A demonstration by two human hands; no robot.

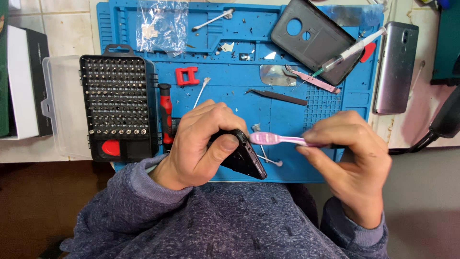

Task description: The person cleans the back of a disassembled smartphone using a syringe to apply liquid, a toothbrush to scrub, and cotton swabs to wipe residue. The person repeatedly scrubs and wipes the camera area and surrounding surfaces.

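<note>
Left hand grips opened phone; right hand pinches pink toothbrush, bristles at phone edge; back cover already off.

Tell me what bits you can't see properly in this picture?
- Dark phone, head view: the left hand covers most of it.
- Pink toothbrush: its handle end is hidden in the right hand.
- Bit set: the bits are too small to tell apart.
- Black cable: cut off by the right edge.
</note>
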